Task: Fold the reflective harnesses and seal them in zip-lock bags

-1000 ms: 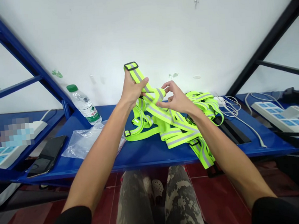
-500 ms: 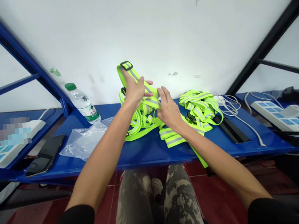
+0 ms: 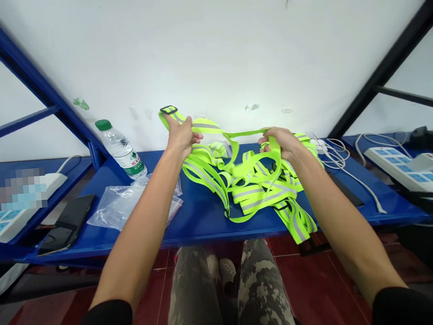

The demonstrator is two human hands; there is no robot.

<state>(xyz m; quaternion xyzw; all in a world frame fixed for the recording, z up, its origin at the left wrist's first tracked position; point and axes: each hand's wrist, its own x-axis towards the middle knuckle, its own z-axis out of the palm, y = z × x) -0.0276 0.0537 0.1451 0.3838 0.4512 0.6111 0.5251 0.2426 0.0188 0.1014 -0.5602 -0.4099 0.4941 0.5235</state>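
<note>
My left hand (image 3: 179, 138) is closed around a neon-yellow reflective harness (image 3: 249, 192) just below its black plastic buckle (image 3: 168, 109), with the fingers curled over the webbing, near the back edge of the blue steel counter (image 3: 203, 229). My right hand (image 3: 281, 144) is curled shut on the yellow webbing too, further right along that back edge, and a narrow band (image 3: 240, 133) runs between the two hands, lifted above the pile. I can't tell from here whether this is one harness or several. The rest of the yellow straps, with their grey reflective stripes, lies heaped mid-counter, and one strap hangs over the front edge, ending in a second black buckle (image 3: 309, 247). Left of the heap, a plastic water bottle (image 3: 119, 150) with a green cap stands by the back edge beside a clear zip bag (image 3: 133, 205), and a black phone (image 3: 66, 223) lies further left near the front edge. Right of the heap are white cables (image 3: 339, 154) and, toward the right end, a white power strip (image 3: 409, 173).
</note>
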